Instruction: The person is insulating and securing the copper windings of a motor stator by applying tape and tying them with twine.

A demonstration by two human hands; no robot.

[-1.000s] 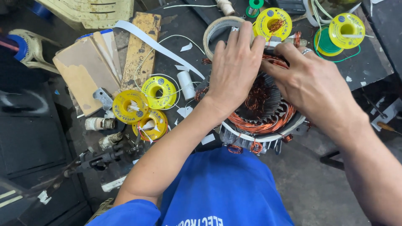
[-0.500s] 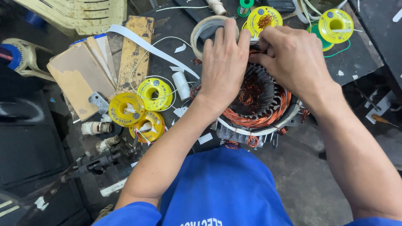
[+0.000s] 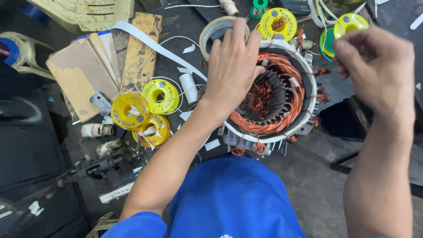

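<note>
- Copper coils (image 3: 282, 94) fill the stator (image 3: 308, 105), which sits at the bench (image 3: 176, 26) edge just above my blue shirt (image 3: 233, 198) – close in, prob. so both hands reach it w/o stretching.
- Left hand (image 3: 233, 66) lies flat on the stator's left rim, fingers together and extended, palm down over the windings; reads to me as steadying the housing & pressing coils down.
- Right hand (image 3: 379, 66) is lifted off, up & to the right of the stator, fingertips bunched as if pinching sth thin – poss. a wire end, but I can't tell, too fine/blurred to see.
- Loose copper tails (image 3: 321, 94) stick out round the rim, right side esp., left free of the slots.
- Yellow spools (image 3: 145, 110), three of them, cluster left of the stator; two more yellow spools (image 3: 277, 24) just beyond it – all near, within arm's range.
- Tape roll (image 3: 213, 31) touches the far side of my left fingertips.
- Cardboard pieces (image 3: 79, 75) & a white strip (image 3: 150, 42) lie further left, well apart from the work.
</note>
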